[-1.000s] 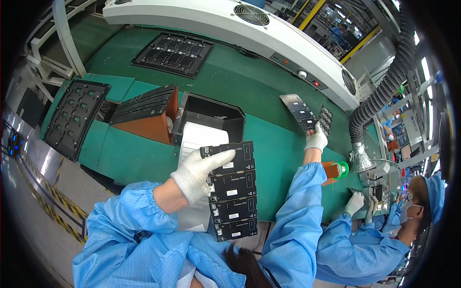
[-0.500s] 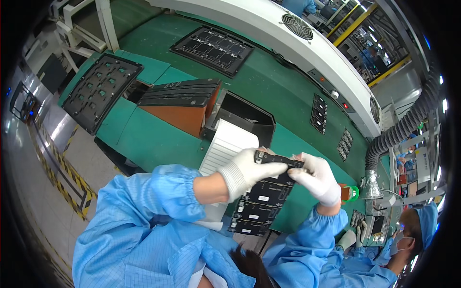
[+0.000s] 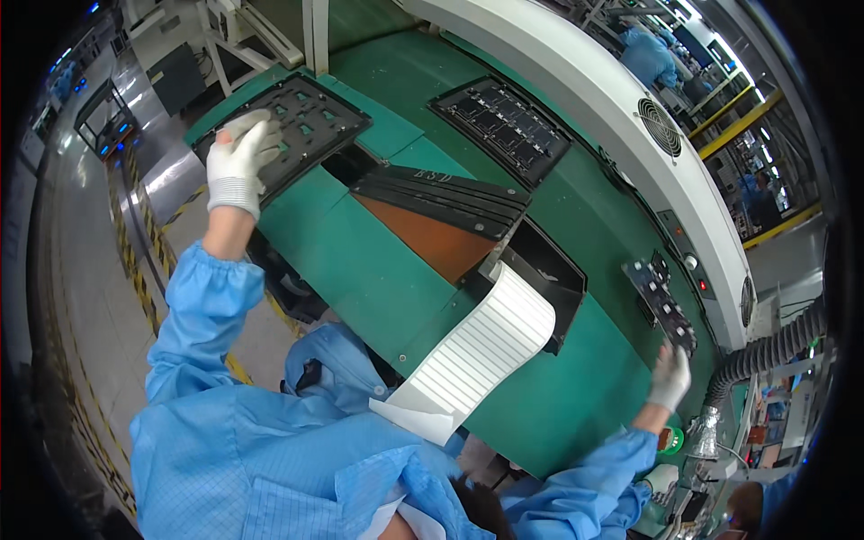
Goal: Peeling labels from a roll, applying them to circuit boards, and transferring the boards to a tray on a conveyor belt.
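In my right hand (image 3: 670, 378), in a white glove, is one end of a dark circuit board panel (image 3: 661, 304), held out over the right side of the green bench. Another dark board beside the panel is partly covered by it. My left hand (image 3: 238, 166), gloved too, reaches over the near left edge of a black tray with cutouts (image 3: 310, 121). Its fingers are stretched and apart, with nothing seen in them; whether they touch the tray I cannot tell.
A strip of white labels (image 3: 490, 346) curls out of a black bin (image 3: 562, 288) toward me. Left of it stands a brown wedge-shaped stand with black slats (image 3: 441, 198). A filled black tray (image 3: 504, 126) lies farther back, before a long white machine housing (image 3: 585, 72).
My hands have parted from the panel they both held in front of me. The right has carried it to the right; the left has let go and moved to the left tray.
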`<state>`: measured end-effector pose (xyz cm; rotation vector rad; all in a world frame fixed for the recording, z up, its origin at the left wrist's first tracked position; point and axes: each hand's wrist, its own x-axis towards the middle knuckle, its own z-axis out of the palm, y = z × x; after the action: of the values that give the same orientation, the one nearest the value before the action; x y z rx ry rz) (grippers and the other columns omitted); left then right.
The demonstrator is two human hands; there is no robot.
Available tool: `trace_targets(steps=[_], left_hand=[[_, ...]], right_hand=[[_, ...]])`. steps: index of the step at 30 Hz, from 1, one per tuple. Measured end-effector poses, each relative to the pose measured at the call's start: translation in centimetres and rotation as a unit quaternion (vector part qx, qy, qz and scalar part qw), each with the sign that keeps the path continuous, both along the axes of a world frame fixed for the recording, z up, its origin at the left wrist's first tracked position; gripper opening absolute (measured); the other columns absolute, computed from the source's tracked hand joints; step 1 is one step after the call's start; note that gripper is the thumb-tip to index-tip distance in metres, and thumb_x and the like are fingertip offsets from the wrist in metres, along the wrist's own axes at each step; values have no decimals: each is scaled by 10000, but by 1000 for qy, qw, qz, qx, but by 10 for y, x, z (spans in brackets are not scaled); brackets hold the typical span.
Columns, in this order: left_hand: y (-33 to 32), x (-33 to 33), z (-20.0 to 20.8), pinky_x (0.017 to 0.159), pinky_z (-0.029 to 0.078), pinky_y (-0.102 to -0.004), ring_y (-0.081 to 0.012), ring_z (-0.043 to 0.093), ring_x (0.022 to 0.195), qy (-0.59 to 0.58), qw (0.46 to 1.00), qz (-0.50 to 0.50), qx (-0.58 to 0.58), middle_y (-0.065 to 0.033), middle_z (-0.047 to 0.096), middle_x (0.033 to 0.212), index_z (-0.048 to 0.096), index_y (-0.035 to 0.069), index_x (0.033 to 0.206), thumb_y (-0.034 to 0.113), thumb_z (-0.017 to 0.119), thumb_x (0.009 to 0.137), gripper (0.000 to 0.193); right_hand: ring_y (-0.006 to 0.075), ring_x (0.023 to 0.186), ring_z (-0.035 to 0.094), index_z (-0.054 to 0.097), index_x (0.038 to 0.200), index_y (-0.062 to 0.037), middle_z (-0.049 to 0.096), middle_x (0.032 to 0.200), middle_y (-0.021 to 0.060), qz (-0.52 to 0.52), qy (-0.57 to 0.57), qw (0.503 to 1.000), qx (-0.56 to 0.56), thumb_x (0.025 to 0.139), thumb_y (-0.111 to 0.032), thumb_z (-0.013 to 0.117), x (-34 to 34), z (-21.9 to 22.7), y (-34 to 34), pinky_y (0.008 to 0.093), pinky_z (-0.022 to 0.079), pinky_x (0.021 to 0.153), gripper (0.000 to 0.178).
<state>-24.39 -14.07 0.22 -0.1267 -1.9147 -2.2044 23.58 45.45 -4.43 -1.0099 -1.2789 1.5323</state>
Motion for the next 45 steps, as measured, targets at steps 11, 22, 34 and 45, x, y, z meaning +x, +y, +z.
trace_targets(steps=[11,22,34,45], left_hand=[[207,-134,-25,731,534,-363,-256,652,812,-160,914,-229,-295,-143,676,1015,626,17,1157,224,642,892,337],[339,-233,-75,994,439,-397,-256,603,1173,-99,798,-183,-565,-108,637,1270,688,87,1161,352,670,857,404],[239,-103,21,487,423,-412,-258,543,552,-294,901,-314,-55,-99,611,672,656,48,713,150,718,724,121],[-18,11,-11,574,497,-301,-163,613,638,-176,942,-122,259,-54,637,777,644,41,802,94,705,753,94]], right_hand=[[201,674,678,556,1142,97,699,998,218,229,-181,954,-72,981,-343,542,-143,1,-79,248,491,496,468],[166,707,635,566,1145,77,662,918,146,289,-276,907,132,970,-274,529,-103,77,-160,248,488,585,394],[127,707,572,532,1160,76,623,891,118,270,-180,930,172,970,-354,538,-127,121,-197,234,439,637,471],[137,704,588,527,1133,100,635,878,135,321,-180,895,253,976,-310,537,-160,158,-264,244,455,655,439]])
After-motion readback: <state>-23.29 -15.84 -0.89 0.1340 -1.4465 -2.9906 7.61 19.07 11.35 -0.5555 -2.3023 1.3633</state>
